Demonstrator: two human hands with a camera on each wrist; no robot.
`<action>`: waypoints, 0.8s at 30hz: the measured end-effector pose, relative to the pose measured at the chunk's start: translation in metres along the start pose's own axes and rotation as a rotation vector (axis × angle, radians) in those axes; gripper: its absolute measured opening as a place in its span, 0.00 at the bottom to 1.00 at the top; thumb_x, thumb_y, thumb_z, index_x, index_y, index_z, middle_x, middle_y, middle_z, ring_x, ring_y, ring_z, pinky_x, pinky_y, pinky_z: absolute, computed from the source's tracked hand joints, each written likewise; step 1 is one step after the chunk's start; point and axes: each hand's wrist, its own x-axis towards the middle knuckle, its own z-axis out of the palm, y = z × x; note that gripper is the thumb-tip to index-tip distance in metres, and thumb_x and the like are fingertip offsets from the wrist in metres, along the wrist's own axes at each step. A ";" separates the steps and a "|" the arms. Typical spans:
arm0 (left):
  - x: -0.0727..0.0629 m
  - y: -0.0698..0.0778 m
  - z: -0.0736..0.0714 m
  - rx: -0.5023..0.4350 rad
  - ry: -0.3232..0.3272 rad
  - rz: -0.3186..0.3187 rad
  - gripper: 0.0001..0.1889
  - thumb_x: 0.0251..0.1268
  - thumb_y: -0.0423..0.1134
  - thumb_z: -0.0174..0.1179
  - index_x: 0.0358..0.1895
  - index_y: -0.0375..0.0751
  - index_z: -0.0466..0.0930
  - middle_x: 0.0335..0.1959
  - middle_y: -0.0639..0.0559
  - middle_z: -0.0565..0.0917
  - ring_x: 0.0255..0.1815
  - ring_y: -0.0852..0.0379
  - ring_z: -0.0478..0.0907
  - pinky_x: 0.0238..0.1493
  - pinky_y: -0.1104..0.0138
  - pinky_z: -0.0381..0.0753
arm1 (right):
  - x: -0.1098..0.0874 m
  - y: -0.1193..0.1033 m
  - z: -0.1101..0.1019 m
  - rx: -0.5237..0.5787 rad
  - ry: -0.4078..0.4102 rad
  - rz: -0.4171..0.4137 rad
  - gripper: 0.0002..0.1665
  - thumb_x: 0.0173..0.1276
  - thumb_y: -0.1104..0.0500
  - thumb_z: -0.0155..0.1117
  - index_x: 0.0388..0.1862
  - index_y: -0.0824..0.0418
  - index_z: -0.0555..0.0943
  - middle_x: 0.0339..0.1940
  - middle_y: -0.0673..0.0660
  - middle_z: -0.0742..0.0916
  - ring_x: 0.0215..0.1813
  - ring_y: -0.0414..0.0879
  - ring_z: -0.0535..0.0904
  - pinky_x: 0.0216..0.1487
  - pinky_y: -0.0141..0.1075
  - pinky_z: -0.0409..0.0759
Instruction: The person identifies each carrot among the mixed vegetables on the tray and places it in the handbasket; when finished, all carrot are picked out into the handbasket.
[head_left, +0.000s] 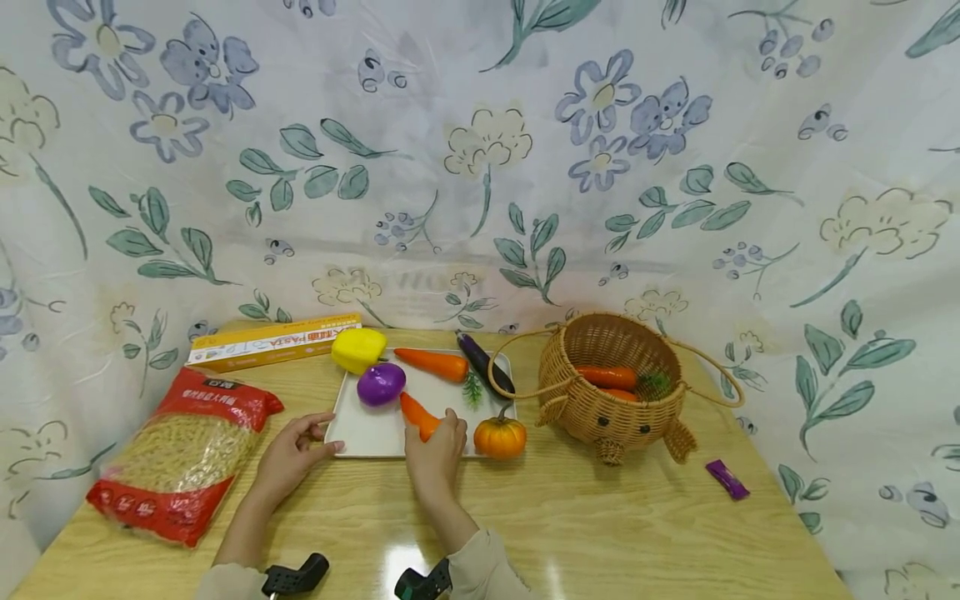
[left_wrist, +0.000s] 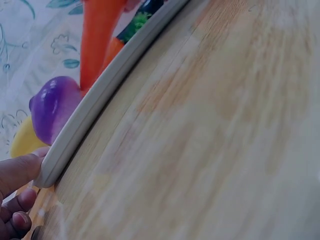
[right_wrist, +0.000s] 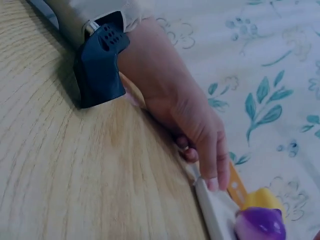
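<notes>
My left hand (head_left: 288,458) pinches the front left corner of a white tray (head_left: 367,438), thumb on the rim. Over the middle of the tray, my right hand (head_left: 437,454) grips the thick end of an orange carrot (head_left: 418,415), its thin tip pointing up and left. The left wrist view shows this carrot (left_wrist: 98,45) slanting above the tray's edge, beside a purple onion (left_wrist: 55,107). A second carrot (head_left: 433,364) with a green sprig lies at the back of the tray, next to a dark eggplant (head_left: 486,367). At the right front corner sits a small pumpkin (head_left: 500,435).
A yellow bell pepper (head_left: 358,350) sits at the tray's back left corner. Behind it lies a pasta box (head_left: 273,342), with a red pasta bag (head_left: 187,454) to the left. Right of the tray stands an animal-shaped wicker basket (head_left: 622,421) holding carrots; a purple packet (head_left: 727,480) lies beyond.
</notes>
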 end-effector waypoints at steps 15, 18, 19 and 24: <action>-0.002 0.001 0.001 0.021 -0.006 -0.006 0.29 0.60 0.46 0.70 0.64 0.39 0.76 0.45 0.44 0.76 0.28 0.62 0.62 0.30 0.68 0.62 | 0.013 -0.003 -0.039 0.167 -0.030 -0.010 0.25 0.60 0.64 0.65 0.57 0.71 0.79 0.44 0.60 0.83 0.43 0.50 0.78 0.48 0.45 0.79; -0.002 0.001 0.002 0.027 -0.004 -0.001 0.29 0.60 0.46 0.70 0.64 0.39 0.77 0.45 0.44 0.76 0.28 0.63 0.63 0.30 0.68 0.62 | 0.020 -0.005 -0.053 0.236 -0.087 -0.002 0.20 0.63 0.62 0.65 0.54 0.66 0.82 0.44 0.58 0.86 0.42 0.47 0.79 0.45 0.41 0.80; -0.002 0.001 0.002 0.027 -0.003 0.002 0.29 0.61 0.46 0.70 0.64 0.38 0.76 0.45 0.44 0.76 0.28 0.63 0.62 0.30 0.68 0.62 | 0.021 -0.005 -0.058 0.252 -0.106 0.001 0.20 0.64 0.61 0.65 0.55 0.65 0.82 0.45 0.58 0.86 0.42 0.47 0.79 0.45 0.41 0.80; -0.001 0.000 0.002 0.031 0.006 0.009 0.29 0.60 0.46 0.70 0.63 0.38 0.77 0.44 0.45 0.76 0.27 0.63 0.63 0.29 0.68 0.63 | 0.026 -0.002 -0.086 0.256 -0.144 0.017 0.24 0.60 0.60 0.68 0.56 0.65 0.82 0.48 0.60 0.85 0.43 0.48 0.77 0.43 0.38 0.77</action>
